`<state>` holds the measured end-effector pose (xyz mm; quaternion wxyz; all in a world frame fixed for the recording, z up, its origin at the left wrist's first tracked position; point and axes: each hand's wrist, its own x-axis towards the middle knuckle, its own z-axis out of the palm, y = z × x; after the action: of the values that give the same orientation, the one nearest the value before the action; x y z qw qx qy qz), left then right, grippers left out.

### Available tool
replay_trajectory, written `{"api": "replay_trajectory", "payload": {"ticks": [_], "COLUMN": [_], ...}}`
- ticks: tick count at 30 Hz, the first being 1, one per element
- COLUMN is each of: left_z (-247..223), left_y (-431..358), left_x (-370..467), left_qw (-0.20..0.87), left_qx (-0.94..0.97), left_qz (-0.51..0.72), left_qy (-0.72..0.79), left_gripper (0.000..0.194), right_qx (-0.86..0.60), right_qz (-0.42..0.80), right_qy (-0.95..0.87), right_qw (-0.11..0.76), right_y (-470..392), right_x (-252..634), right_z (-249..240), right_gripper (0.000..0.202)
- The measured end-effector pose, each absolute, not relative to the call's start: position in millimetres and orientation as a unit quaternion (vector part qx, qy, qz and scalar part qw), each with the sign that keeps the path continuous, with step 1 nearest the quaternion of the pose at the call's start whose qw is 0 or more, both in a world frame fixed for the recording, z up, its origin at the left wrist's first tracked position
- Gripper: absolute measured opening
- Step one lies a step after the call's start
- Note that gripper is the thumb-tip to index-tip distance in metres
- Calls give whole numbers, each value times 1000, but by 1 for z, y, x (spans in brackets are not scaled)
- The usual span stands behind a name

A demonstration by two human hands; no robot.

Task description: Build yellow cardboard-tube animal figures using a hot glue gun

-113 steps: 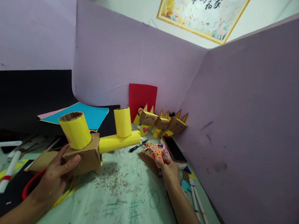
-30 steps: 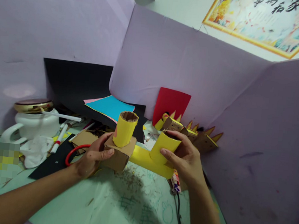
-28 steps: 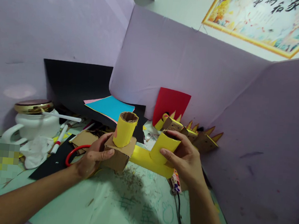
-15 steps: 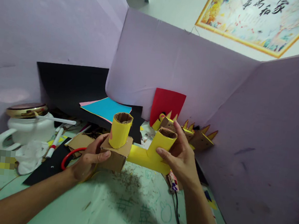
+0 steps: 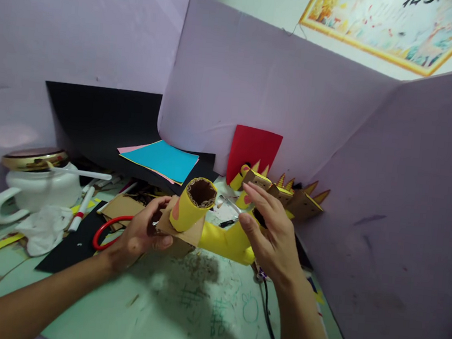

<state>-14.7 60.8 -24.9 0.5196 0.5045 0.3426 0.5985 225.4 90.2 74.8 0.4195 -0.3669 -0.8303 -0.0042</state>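
Note:
My left hand (image 5: pixel 142 236) grips a brown cardboard box (image 5: pixel 192 236) above the table, thumb on the near side and fingers behind it. From the box's top rises a yellow paper-covered cardboard tube (image 5: pixel 186 211), its corrugated mouth tilted toward me. A yellow branching piece (image 5: pixel 222 242) extends from the box to the right and ends in another upright tube. My right hand (image 5: pixel 275 238) is beside that second tube and partly hides it. Its fingers are stretched out, thumb apart, and I cannot tell whether they touch the tube.
Spiky cardboard pieces (image 5: pixel 306 201) and red card (image 5: pixel 253 153) stand at the back. Blue paper (image 5: pixel 163 161) lies left of them. A white teapot (image 5: pixel 42 189), crumpled tissue (image 5: pixel 48 229), marker (image 5: pixel 82 209) and red-handled scissors (image 5: pixel 102 232) are left. A black cable (image 5: pixel 270 317) runs along the right.
The box and its tube have tilted toward me. My right hand has loosened from the second tube, its fingers straightening. The view has shifted slightly.

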Motion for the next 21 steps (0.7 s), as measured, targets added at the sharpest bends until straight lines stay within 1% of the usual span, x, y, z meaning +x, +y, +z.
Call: {"api": "replay_trajectory", "payload": {"ticks": [3,6,9,13,21], "left_z": [-31,-33,-33,-35,-34], "left_y": [63,63,63,63,63], "left_x": [-17,-17,-16,-17,-16], "left_qw": [512,516,515,507,508], "left_qx": [522,521,515,527,523], "left_qz": [590,590,599,602,606], "left_qy": [342,338,332,321,318], "left_gripper": [70,72,74,71,73], "right_qx": [-396,-397,-386,-377,-375], "right_qz": [-12,-55,-88,-116,-125], "right_qy": [-835,-846,-850,-850,-851], "right_qw": [383,351,347,349,345], "right_y": [91,90,89,87,87], "right_x": [225,225,224,223,222], "right_z": [73,71,72,73,73], "right_gripper": [36,31,31,32,33]}}
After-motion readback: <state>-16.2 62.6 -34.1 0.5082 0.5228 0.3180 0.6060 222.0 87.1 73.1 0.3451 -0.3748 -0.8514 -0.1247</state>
